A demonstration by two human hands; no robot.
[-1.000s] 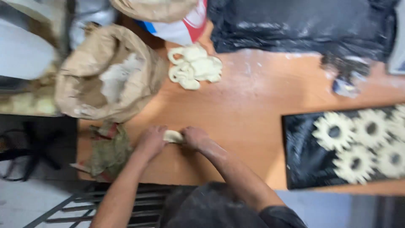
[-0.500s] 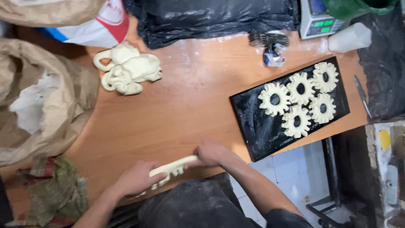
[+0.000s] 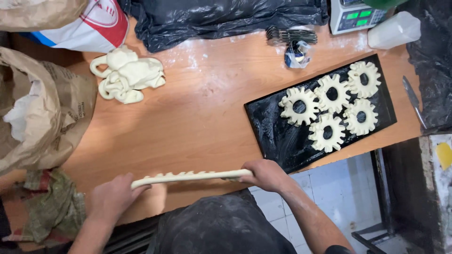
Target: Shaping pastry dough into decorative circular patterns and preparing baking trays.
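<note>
Notched dough strip [image 3: 188, 177] stretched at the tabletop's [image 3: 202, 122] near edge.
Left hand [image 3: 110, 197] and right hand [image 3: 266, 173] each pinch one end; shaped rings lie on the black tray [image 3: 273, 136] at the right edge.

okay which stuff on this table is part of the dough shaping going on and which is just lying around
In use: left hand, right hand, notched dough strip, dough pile, black tray, dough rings.
Lying about: scale, knife, green cloth, black plastic sheet.

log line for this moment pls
left hand: holds end of long notched pale dough strip | right hand: holds other end | black baking tray: five toothed dough rings
</note>
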